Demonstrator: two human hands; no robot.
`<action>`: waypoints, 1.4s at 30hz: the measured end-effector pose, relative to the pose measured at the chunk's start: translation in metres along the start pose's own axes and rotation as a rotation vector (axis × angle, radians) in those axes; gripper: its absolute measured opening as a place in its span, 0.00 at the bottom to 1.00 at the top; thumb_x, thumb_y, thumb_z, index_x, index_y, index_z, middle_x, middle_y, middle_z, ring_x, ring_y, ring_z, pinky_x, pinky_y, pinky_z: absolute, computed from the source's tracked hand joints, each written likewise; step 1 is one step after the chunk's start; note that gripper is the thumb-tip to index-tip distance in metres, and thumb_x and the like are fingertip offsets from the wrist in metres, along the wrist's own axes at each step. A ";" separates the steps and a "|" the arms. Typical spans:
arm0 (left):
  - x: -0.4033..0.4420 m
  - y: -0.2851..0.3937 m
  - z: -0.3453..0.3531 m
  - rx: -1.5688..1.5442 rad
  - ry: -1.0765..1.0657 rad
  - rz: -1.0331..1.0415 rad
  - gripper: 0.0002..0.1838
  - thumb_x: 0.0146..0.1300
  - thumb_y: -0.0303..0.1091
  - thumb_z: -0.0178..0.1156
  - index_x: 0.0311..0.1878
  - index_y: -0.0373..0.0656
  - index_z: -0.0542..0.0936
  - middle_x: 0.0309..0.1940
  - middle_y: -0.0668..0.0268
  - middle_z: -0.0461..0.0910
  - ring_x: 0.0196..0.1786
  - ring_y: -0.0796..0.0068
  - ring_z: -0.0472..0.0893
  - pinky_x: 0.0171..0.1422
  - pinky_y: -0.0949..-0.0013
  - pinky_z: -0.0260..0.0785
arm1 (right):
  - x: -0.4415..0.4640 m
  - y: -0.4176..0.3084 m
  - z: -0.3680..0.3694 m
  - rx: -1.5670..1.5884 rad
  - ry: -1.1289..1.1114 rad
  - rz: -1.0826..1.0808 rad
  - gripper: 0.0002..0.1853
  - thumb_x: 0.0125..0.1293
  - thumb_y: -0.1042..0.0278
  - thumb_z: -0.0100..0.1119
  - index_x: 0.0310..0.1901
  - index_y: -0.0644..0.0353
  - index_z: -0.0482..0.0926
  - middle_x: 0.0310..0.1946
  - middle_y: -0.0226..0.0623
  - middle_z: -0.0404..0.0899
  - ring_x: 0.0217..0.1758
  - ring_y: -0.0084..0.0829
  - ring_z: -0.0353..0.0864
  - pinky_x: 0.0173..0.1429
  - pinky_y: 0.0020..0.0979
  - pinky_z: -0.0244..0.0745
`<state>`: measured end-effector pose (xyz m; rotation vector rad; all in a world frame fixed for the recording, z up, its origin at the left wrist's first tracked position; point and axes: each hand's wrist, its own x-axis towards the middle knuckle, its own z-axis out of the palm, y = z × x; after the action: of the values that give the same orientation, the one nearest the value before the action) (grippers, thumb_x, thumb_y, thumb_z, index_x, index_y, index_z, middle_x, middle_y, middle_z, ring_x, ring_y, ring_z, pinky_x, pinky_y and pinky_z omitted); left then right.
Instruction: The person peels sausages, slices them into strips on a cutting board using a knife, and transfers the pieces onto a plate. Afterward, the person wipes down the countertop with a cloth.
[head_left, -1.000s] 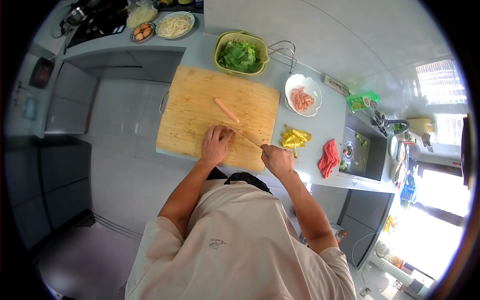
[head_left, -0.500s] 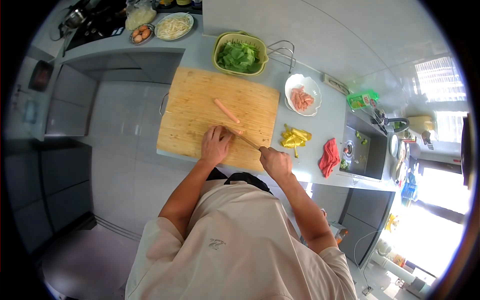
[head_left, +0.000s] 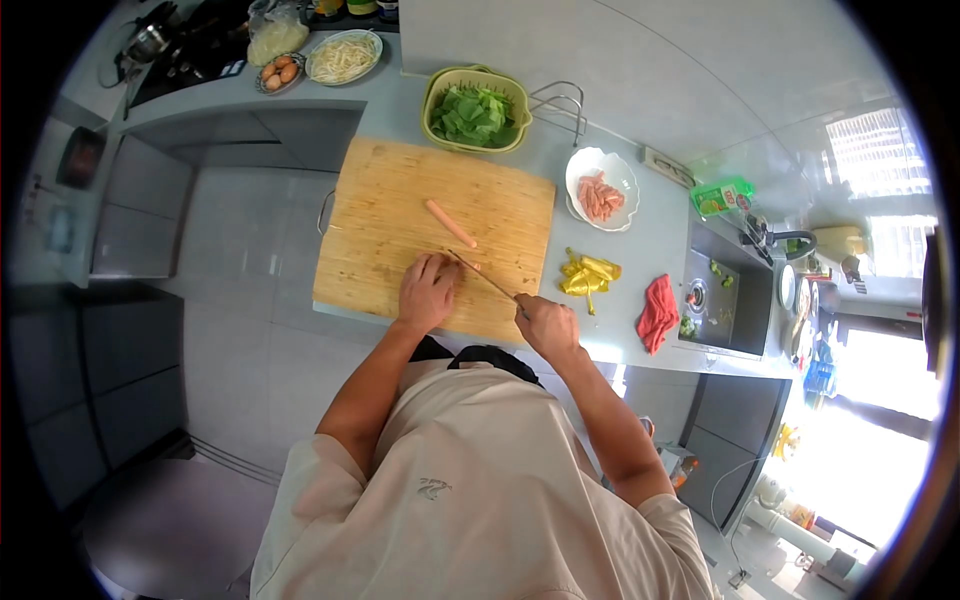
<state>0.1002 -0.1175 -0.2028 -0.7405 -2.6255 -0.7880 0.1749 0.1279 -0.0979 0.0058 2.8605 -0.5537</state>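
Observation:
A wooden cutting board [head_left: 400,220] lies on the counter, with a whole pink sausage [head_left: 451,223] resting on it. My right hand [head_left: 548,325] is closed round the handle of a knife [head_left: 488,278], whose blade points up and left to the fingertips of the other hand. My left hand [head_left: 428,292] is on the board with bent fingers pressed together; what lies beneath them is mostly hidden. A small pink sausage piece [head_left: 474,267] shows beside the blade.
Beyond the board stands a green basket of leafy greens [head_left: 472,115]. To the right are a white bowl [head_left: 622,170] of sausage pieces, yellow wrappers [head_left: 590,274], a red cloth [head_left: 658,314] and a sink [head_left: 740,310]. Eggs [head_left: 278,72] and a plate of sprouts [head_left: 343,58] sit at the back left.
The knife has shifted slightly and its blade is turned more on edge than half a second ago. Both hands keep nearly the same place, and the whole view has moved a little.

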 end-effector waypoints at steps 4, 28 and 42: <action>0.000 -0.002 0.001 0.003 0.004 0.007 0.24 0.56 0.28 0.70 0.58 0.47 0.85 0.59 0.61 0.80 0.66 0.53 0.76 0.65 0.49 0.75 | 0.001 -0.002 0.001 -0.043 -0.001 -0.009 0.12 0.70 0.63 0.64 0.52 0.51 0.88 0.36 0.42 0.90 0.38 0.49 0.90 0.46 0.49 0.86; -0.002 -0.012 0.003 -0.026 -0.016 0.004 0.22 0.60 0.29 0.67 0.59 0.38 0.85 0.60 0.58 0.83 0.67 0.52 0.78 0.67 0.51 0.76 | 0.006 -0.013 0.005 -0.089 -0.081 0.027 0.14 0.71 0.61 0.63 0.54 0.50 0.86 0.39 0.44 0.90 0.41 0.52 0.90 0.47 0.52 0.85; -0.005 -0.014 -0.002 -0.026 -0.010 -0.013 0.22 0.61 0.30 0.66 0.60 0.37 0.85 0.61 0.55 0.80 0.68 0.47 0.76 0.70 0.50 0.75 | 0.005 -0.018 -0.002 0.023 -0.075 0.070 0.13 0.72 0.60 0.61 0.54 0.51 0.87 0.40 0.46 0.91 0.44 0.53 0.90 0.52 0.52 0.84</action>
<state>0.0967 -0.1304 -0.2090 -0.7365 -2.6365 -0.8261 0.1686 0.1116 -0.0911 0.0866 2.7695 -0.5608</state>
